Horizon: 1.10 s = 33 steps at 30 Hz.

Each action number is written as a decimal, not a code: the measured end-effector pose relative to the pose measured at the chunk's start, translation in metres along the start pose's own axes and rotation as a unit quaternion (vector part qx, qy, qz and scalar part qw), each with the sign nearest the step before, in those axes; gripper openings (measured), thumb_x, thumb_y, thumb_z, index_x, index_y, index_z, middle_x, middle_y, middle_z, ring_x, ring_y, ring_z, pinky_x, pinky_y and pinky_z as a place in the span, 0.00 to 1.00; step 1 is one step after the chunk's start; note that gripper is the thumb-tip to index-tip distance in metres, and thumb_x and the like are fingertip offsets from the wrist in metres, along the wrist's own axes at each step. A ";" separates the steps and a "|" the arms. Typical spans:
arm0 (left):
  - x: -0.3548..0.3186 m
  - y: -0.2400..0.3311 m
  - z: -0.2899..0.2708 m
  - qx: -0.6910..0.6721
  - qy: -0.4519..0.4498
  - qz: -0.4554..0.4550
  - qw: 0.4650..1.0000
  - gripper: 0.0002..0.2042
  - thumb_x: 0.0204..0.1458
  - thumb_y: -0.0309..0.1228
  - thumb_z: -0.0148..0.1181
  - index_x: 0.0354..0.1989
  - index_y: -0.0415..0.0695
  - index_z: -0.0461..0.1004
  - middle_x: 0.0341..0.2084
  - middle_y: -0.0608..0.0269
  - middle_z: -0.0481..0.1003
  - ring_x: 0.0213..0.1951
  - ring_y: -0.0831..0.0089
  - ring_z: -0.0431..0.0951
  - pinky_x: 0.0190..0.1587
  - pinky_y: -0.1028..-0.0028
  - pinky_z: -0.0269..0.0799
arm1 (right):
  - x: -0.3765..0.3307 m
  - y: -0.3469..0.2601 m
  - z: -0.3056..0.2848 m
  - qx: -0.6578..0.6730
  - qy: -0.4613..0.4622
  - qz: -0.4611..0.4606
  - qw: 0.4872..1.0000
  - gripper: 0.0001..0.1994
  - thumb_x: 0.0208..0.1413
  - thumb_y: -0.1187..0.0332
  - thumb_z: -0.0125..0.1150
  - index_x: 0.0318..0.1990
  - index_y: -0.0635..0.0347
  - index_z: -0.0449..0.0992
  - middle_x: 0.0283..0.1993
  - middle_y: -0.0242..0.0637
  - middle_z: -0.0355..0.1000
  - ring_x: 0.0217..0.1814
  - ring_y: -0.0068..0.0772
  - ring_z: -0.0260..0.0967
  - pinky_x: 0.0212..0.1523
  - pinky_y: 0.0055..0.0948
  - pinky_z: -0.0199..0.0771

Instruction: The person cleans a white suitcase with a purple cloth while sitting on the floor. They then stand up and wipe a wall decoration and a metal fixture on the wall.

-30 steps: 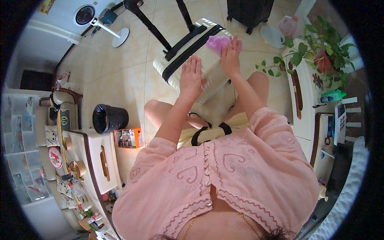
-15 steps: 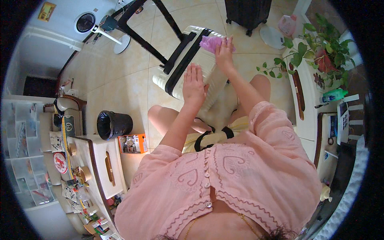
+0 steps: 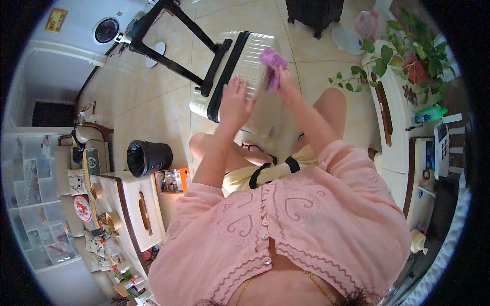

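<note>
A cream hard-shell suitcase [image 3: 255,53] with a black zip band stands in front of my knees. Its black telescopic handle [image 3: 171,60] is pulled out and leans to the far left. My left hand [image 3: 236,104] rests on the case near the black band, fingers stretched out and holding nothing. At the case's right-hand edge, my right hand [image 3: 287,84] grips a crumpled purple cloth [image 3: 274,64], which lies against the shell. The fingers of that hand are partly hidden by the cloth.
A black suitcase [image 3: 315,13] stands at the far side. To my left are a black bin [image 3: 148,157], an orange box [image 3: 172,181] and a white cabinet [image 3: 140,206]. A trailing plant [image 3: 383,58] hangs over the white cabinet on my right. A fan [image 3: 106,30] stands far left.
The purple cloth and my right hand have moved from the case's top to its right-hand edge, and the hand has closed. The suitcase and handle have shifted left; my left hand has slid left too.
</note>
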State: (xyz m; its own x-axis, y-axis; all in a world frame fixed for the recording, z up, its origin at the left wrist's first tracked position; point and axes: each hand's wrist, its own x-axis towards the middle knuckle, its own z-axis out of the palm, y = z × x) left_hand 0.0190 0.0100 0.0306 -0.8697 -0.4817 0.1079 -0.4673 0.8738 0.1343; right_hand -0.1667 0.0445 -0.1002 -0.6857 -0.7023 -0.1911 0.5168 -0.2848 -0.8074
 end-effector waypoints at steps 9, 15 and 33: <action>0.020 0.008 0.016 0.053 0.064 0.023 0.996 0.30 0.59 0.49 0.35 0.64 0.41 0.51 0.65 0.51 0.47 0.67 0.59 0.46 0.66 0.59 0.38 | 0.003 0.094 0.029 -0.241 0.041 -0.042 0.969 0.35 0.62 0.47 0.32 0.66 0.66 0.40 0.70 0.53 0.38 0.73 0.41 0.32 0.69 0.32 0.34; 0.023 0.024 0.016 0.026 0.065 -0.012 0.997 0.30 0.59 0.48 0.33 0.64 0.40 0.51 0.65 0.50 0.47 0.67 0.58 0.45 0.66 0.59 0.38 | 0.018 0.194 -0.057 -0.178 0.094 0.170 0.965 0.23 0.57 0.55 0.39 0.50 0.65 0.68 0.39 0.43 0.70 0.40 0.36 0.67 0.44 0.35 0.66; 0.033 -0.015 0.004 -0.171 0.080 -0.081 0.979 0.24 0.60 0.42 0.37 0.60 0.39 0.58 0.61 0.46 0.55 0.64 0.56 0.54 0.65 0.53 0.40 | -0.068 -0.044 0.035 -0.297 0.018 0.002 0.955 0.20 0.59 0.62 0.41 0.50 0.70 0.67 0.54 0.59 0.63 0.56 0.58 0.60 0.52 0.43 0.60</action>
State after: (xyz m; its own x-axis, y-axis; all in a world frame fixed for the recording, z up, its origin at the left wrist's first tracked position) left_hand -0.0032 -0.0182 0.0287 -0.7397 -0.6403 0.2068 -0.4925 0.7246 0.4820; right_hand -0.1256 0.0821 -0.0321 -0.7065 -0.6774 -0.2048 0.1444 0.1453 -0.9788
